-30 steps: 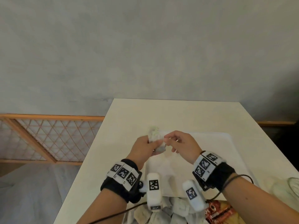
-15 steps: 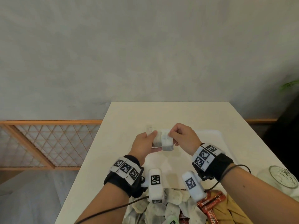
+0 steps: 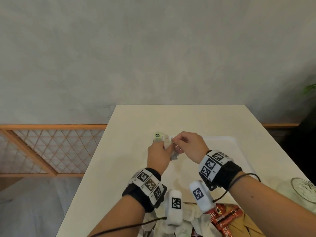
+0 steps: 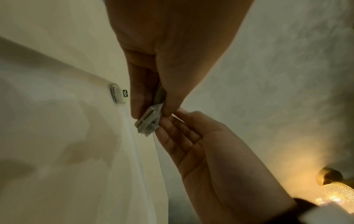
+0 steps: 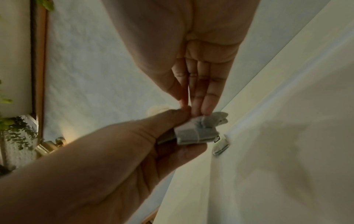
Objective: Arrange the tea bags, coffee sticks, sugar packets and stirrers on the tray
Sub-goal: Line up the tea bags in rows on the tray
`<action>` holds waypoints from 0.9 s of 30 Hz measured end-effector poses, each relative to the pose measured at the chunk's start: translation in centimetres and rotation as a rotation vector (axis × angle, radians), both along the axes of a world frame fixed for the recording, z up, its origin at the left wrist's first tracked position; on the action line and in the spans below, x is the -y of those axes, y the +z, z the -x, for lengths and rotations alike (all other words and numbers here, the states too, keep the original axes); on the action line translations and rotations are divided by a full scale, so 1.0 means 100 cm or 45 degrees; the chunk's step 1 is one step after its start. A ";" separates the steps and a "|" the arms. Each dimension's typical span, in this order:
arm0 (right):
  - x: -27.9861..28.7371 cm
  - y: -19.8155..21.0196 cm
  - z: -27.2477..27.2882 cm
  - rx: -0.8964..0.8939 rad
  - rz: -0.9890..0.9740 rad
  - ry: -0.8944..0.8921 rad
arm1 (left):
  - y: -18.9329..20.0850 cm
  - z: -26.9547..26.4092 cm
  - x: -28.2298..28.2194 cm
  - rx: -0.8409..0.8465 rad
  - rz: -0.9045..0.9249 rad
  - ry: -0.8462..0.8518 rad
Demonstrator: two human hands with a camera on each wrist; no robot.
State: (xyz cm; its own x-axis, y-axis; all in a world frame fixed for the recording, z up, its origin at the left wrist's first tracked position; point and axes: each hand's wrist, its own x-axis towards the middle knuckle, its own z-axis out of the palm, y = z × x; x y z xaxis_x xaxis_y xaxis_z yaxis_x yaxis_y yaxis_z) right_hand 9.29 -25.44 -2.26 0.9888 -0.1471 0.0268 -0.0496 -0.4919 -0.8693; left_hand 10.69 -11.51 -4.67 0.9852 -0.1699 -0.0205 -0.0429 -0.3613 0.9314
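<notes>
A small stack of white tea bags [image 3: 168, 147] is at the frame centre, above the white tray [image 3: 239, 151]; more tea bags [image 3: 188, 219] and red coffee sticks [image 3: 224, 218] lie at the bottom edge.

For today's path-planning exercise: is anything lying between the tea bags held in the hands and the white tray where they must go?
Nothing visible blocks them. The left hand grips the tea bags above the tray; the right hand pinches their top.

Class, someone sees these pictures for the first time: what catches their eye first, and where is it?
Both hands meet over the far left corner of the white tray: the left hand holds a small stack of tea bags while the right hand pinches at its top. Nearer the person, red coffee sticks lie heaped at the table's front edge.
</notes>
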 end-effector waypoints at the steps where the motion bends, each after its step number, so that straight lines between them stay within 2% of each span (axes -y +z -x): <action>1: 0.002 -0.001 -0.002 -0.017 -0.019 0.009 | 0.000 -0.004 -0.002 -0.012 -0.020 -0.009; 5: 0.014 -0.011 -0.017 -0.021 0.098 -0.003 | -0.003 -0.017 -0.007 -0.125 -0.045 -0.080; 9: 0.015 -0.026 -0.035 -0.125 0.040 0.101 | -0.011 -0.025 -0.012 -0.266 0.029 -0.115; 12: 0.014 -0.042 -0.051 -0.266 -0.032 0.124 | -0.022 -0.035 -0.020 -0.389 0.065 -0.042; 15: 0.015 -0.059 -0.066 -0.364 -0.064 0.040 | -0.033 -0.042 -0.029 -0.416 0.023 0.048; 20: 0.017 -0.074 -0.095 -0.289 -0.010 -0.130 | -0.047 -0.047 -0.033 -0.466 0.091 0.112; 24: 0.014 -0.077 -0.118 -0.230 0.112 -0.137 | -0.048 -0.058 -0.029 -0.552 0.231 0.146; 27: 0.010 -0.076 -0.129 -0.202 0.140 -0.122 | -0.049 -0.064 -0.028 -0.480 0.176 0.140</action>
State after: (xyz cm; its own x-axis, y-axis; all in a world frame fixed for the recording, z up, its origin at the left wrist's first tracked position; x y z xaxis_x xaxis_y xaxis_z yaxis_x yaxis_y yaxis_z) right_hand 22.18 -26.40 -9.90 0.9635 -0.2452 -0.1073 -0.2327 -0.5696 -0.7883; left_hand 17.13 -8.68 -9.57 0.9255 -0.0906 -0.3677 0.3423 -0.2153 0.9146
